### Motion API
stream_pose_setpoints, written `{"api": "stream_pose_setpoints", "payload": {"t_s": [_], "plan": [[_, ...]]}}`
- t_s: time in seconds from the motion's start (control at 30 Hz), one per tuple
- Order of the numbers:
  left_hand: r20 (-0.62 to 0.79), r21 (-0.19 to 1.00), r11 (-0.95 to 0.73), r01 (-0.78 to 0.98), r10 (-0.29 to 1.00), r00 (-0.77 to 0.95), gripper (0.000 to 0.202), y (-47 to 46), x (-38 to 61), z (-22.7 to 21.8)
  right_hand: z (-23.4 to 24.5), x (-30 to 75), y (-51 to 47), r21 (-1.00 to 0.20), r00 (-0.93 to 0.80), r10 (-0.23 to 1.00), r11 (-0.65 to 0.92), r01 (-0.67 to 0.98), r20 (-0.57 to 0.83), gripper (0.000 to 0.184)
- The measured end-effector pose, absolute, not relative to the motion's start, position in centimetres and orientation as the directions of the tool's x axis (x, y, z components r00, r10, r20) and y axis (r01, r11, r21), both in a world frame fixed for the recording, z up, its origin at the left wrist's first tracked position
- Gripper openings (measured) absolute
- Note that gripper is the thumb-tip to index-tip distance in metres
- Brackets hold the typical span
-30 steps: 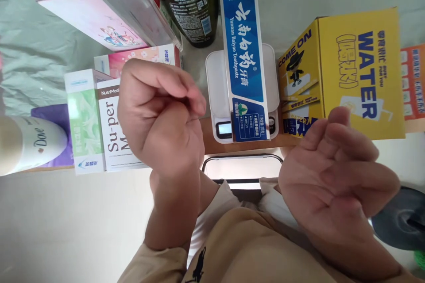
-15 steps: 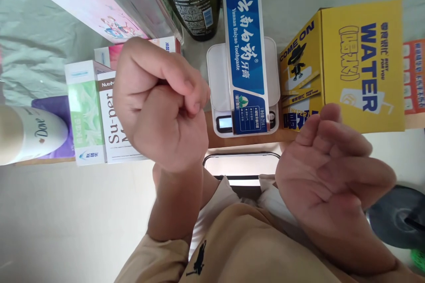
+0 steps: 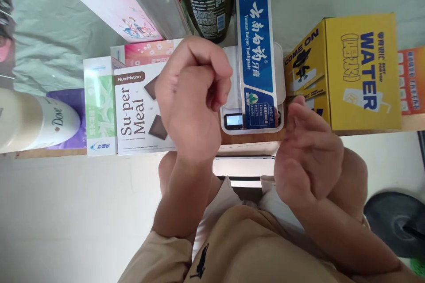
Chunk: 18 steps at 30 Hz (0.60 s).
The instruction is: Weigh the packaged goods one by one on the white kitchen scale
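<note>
My left hand [image 3: 192, 101] is curled into a loose fist in front of the white Su-per Meal box [image 3: 133, 106], with nothing visible in it. Held up at the right, my right hand [image 3: 307, 154] has its fingers loosely bent and apart, and holds nothing. Between the hands, a blue Yunnan Baiyao toothpaste box [image 3: 255, 53] lies across a white kitchen scale [image 3: 280, 75] with a lit display. Near my right fingertips stands a yellow WATER box [image 3: 361, 70]. My left hand covers part of the Su-per Meal box.
Behind the scale stands a dark green bottle [image 3: 209, 4]. Left of it are a clear container [image 3: 156, 0] and a pink-white box [image 3: 113, 9]. A green-white box [image 3: 99, 106], a Dove bottle [image 3: 49, 119] and a purple pack [image 3: 71, 101] line the left. An orange pack [image 3: 411, 79] is far right.
The view has shifted, so most table things sit farther right. My left hand stays curled and uncovers more of the Su-per Meal box. My right hand has turned and drawn inward, its fingers more bent.
</note>
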State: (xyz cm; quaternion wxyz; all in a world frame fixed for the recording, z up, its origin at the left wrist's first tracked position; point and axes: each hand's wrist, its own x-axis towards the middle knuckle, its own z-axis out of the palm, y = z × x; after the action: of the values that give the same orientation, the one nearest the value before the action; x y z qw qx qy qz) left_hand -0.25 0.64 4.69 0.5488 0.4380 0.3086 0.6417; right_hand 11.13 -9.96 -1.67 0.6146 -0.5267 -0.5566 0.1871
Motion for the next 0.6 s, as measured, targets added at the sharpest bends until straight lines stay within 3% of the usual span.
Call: {"api": "stream_pose_setpoints", "payload": {"t_s": [0.1, 0.27, 0.37, 0.43, 0.6], "plan": [[0.188, 0.902, -0.181, -0.392, 0.982, -0.020, 0.031, 0.4, 0.1, 4.3, -2.3, 10.9, -9.1, -0.817, 0.293, 0.780, 0.437, 0.377, 0.552, 0.024], [-0.056, 0.954, 0.031, -0.298, 0.996, -0.076, 0.021, -0.1, 1.2, 3.2, -2.6, 10.7, -8.6, -0.847, 0.285, 0.845, 0.308, 0.434, 0.453, 0.034], [-0.225, 0.914, 0.231, -0.333, 0.973, 0.057, 0.015, 0.1, 1.6, 2.1, -2.7, 10.7, -8.6, -0.888, 0.292, 0.882, 0.244, 0.389, 0.370, 0.040], [-0.294, 0.882, 0.331, -0.335, 0.943, 0.158, 0.022, 0.2, 1.7, 1.5, -2.8, 10.8, -8.5, -0.900, 0.287, 0.904, 0.191, 0.391, 0.316, 0.047], [-0.374, 0.834, 0.432, -0.342, 0.900, 0.225, 0.030, 0.1, 1.6, 1.0, -3.1, 11.0, -8.4, -0.875, 0.288, 0.924, 0.091, 0.475, 0.252, 0.064]]}}
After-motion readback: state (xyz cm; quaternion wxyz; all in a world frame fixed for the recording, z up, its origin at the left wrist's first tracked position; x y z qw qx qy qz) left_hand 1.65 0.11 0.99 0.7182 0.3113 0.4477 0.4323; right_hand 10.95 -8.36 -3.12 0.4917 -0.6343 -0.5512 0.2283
